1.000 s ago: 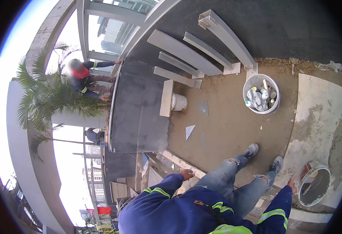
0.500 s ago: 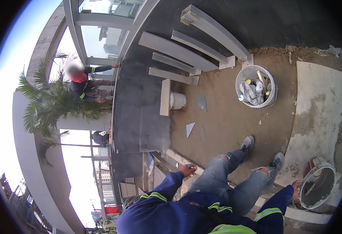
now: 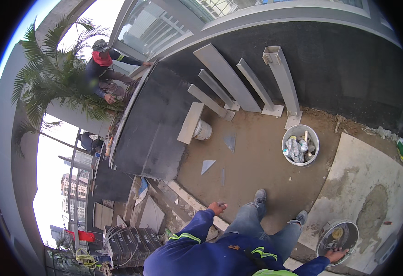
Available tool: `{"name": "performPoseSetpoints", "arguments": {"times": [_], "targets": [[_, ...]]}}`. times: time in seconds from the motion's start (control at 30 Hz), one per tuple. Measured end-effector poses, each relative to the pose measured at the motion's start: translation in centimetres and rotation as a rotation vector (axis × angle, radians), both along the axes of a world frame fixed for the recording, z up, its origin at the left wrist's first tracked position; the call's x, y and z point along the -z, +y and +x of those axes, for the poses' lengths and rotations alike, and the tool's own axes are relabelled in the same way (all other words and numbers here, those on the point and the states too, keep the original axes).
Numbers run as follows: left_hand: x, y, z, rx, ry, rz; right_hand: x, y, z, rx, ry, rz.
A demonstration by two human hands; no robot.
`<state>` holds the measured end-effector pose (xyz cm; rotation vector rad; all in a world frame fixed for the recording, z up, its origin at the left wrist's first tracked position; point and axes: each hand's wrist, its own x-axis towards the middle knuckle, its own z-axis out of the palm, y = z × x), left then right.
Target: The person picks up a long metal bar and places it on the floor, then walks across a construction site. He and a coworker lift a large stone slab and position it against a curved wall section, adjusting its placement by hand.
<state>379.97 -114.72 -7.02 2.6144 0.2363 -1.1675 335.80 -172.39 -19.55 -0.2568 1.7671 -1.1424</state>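
My right hand (image 3: pixel 336 255) is at the lower right, its fingers closed over the near rim of a mortar-stained bucket (image 3: pixel 322 244). Inside that bucket lies a round yellowish thing, too small to name. My left hand (image 3: pixel 217 208) hangs in front of my body above the wet-looking brown floor, fingers loosely bent and apart, with nothing I can make out in it. Ahead stands a white bucket (image 3: pixel 317 142) holding a grey cloth, wooden-handled tools and other items; neither hand touches it.
Grey metal posts (image 3: pixel 284 85) with base plates lean on the dark wall. A pale board (image 3: pixel 355 170) lies at right. Triangular offcuts (image 3: pixel 207 166) dot the floor. A second bucket (image 3: pixel 203 130) sits by a board. Stacked blocks (image 3: pixel 130 244) stand lower left; a co-worker (image 3: pixel 105 73) is beyond.
My view has turned, so posts and white bucket sit lower in the picture. The bucket at my right hand appears further left and lower, and my hand now reaches over its rim.
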Motion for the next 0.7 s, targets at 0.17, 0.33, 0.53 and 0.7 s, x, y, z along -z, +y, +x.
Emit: {"name": "performPoseSetpoints", "arguments": {"times": [0.17, 0.33, 0.53, 0.7], "targets": [[2.1, 4.8, 2.0, 0.1, 0.04, -0.005, -15.1, 5.3, 9.2, -0.288, 0.014, -0.013], [3.0, 11.7, 6.0, -0.07, -0.09, -0.229, -22.6, 12.4, 22.9, -0.758, -0.007, 0.016], [2.6, 26.0, 7.0, -0.507, -0.228, -0.352, -29.4, 23.4, 39.8, -1.131, -0.095, 0.008], [3.0, 34.7, 5.7, -0.852, -0.27, -0.363, -32.0, 30.8, 51.6, -1.373, -0.092, -0.065]]}}
